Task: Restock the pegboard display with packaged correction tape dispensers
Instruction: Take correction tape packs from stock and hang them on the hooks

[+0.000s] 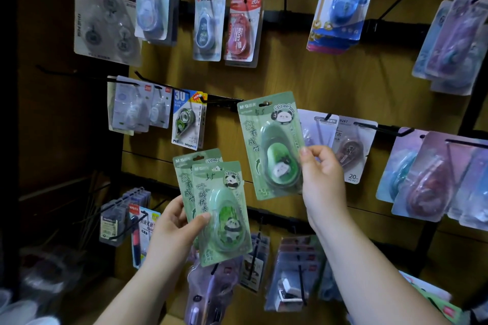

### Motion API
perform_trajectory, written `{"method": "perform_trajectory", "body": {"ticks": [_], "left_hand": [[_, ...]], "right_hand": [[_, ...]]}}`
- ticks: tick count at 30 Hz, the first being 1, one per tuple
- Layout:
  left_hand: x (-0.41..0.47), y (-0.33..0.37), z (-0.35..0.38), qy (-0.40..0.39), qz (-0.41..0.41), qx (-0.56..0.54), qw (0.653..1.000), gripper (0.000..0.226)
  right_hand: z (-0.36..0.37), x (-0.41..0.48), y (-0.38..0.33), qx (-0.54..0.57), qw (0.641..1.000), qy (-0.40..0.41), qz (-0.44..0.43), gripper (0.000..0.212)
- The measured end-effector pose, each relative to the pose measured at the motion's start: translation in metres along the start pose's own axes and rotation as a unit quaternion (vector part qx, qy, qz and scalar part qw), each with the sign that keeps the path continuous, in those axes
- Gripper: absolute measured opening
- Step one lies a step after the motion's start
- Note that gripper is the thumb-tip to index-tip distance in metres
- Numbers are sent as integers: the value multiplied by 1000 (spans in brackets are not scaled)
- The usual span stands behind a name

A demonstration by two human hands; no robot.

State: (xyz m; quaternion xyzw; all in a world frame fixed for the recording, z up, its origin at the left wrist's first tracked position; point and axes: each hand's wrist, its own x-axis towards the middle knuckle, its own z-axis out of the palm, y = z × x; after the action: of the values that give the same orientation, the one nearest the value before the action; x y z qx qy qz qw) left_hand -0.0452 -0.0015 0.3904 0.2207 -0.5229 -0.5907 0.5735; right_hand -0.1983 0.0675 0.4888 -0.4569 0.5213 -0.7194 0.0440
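On the brown pegboard display (290,74), a bare black wire hook (224,100) lay at nine o'clock from the hang hole of the green panda-printed blister card (272,145). The right hand (320,166), the nearer one, pinched that near-upright card's four-o'clock edge in its grip. The left hand (177,221) clasped two more green cards (221,214) in its grip.

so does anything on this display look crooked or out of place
Nothing looks damaged. The blue pack at top right hangs tilted, its bottom swung left, though the wide lens may exaggerate that.
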Motion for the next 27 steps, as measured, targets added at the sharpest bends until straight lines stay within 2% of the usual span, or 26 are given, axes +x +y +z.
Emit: {"method": "perform_trajectory", "body": {"ticks": [13,19,27], "left_hand": [[-2,2,2,-8,-6,-11,1000,26],[-2,5,0,-3,0,-13,1000,27],[1,7,-6,2,6,-11,1000,28]], "right_hand": [[5,0,1,5,1000,20,21,27],[8,2,4,59,994,19,90,29],[15,31,20,-82,994,59,46,17]]}}
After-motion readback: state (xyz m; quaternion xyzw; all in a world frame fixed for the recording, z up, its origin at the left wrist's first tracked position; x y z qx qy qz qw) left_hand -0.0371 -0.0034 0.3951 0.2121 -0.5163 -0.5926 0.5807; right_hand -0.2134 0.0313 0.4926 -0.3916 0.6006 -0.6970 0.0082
